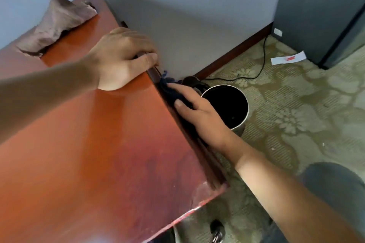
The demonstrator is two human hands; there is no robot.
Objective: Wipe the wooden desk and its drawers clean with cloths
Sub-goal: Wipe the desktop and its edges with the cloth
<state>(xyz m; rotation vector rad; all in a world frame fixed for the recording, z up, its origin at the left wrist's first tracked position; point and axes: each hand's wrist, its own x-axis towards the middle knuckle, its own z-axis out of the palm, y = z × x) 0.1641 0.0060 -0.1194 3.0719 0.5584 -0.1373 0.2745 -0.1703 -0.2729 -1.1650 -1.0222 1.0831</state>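
Right hand (199, 108) presses the dark blue cloth (167, 89) flat-fingered against the table (98, 134) side edge, centre frame; left hand (120, 59) curls over that edge, bracing; next, probably sweep along it; brown cloth (57, 25) waits upper left.

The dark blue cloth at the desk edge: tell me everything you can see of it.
The dark blue cloth looks like soft, fuzzy fabric, bunched up, with a loose tuft sticking up at its far end. It lies against the side edge of the wooden desk, just below the top. The right hand presses it there and covers most of it. The left hand grips the desk edge just beyond it, not touching the cloth.
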